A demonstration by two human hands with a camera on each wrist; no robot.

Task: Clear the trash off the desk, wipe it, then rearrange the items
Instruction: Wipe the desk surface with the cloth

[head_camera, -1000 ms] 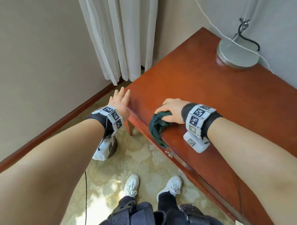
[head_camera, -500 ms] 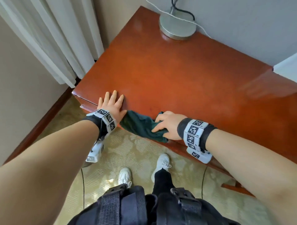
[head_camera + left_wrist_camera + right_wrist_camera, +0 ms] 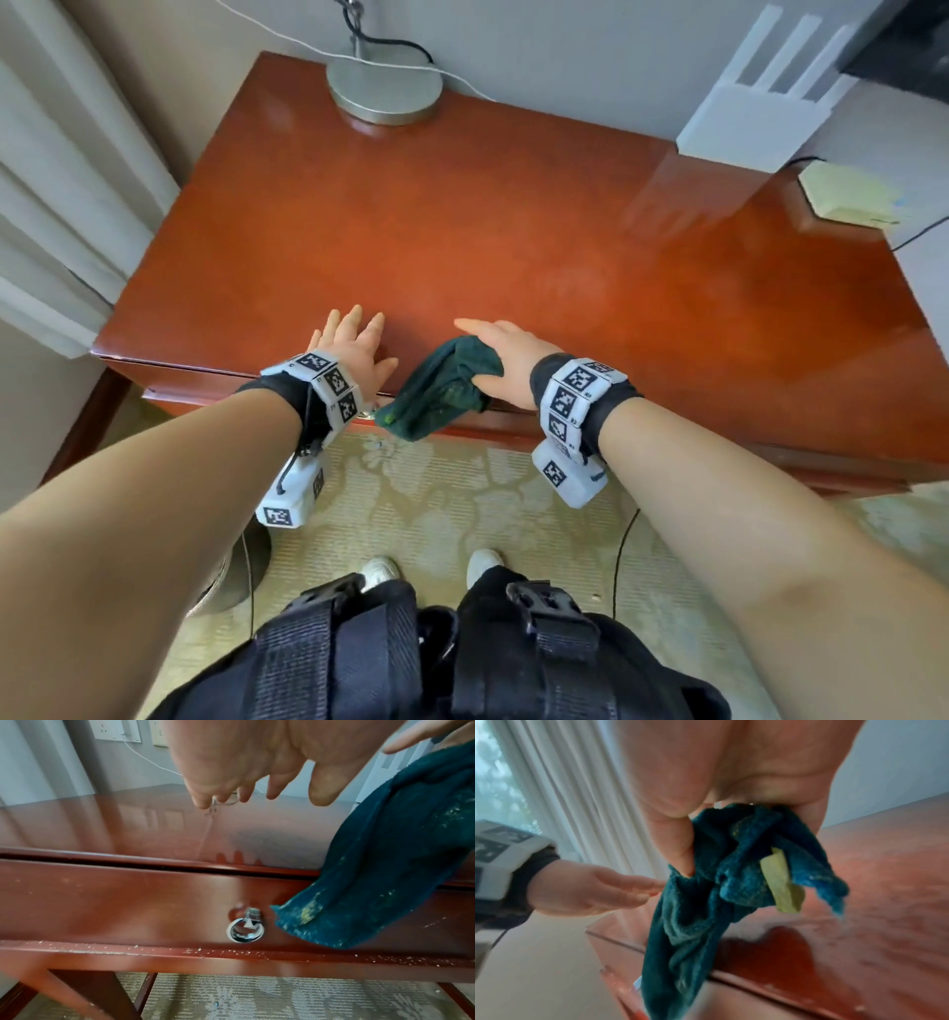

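While your right hand point(image 3: 506, 360) grips the dark green cloth point(image 3: 440, 390) at the table's point(image 3: 513, 246) front edge, the cloth's loose end hangs down over the drawer front, just beside the metal ring pull point(image 3: 244, 929). Your left hand point(image 3: 359, 349) hovers with fingers spread and straight just beside the cloth, holding nothing. Pale crumbs speckle the cloth. At the table's far edge from the cloth stands the lamp base point(image 3: 385, 92)

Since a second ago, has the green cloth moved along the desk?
Yes. The green cloth in the right hand has slid along the desk front edge, away from the left corner.
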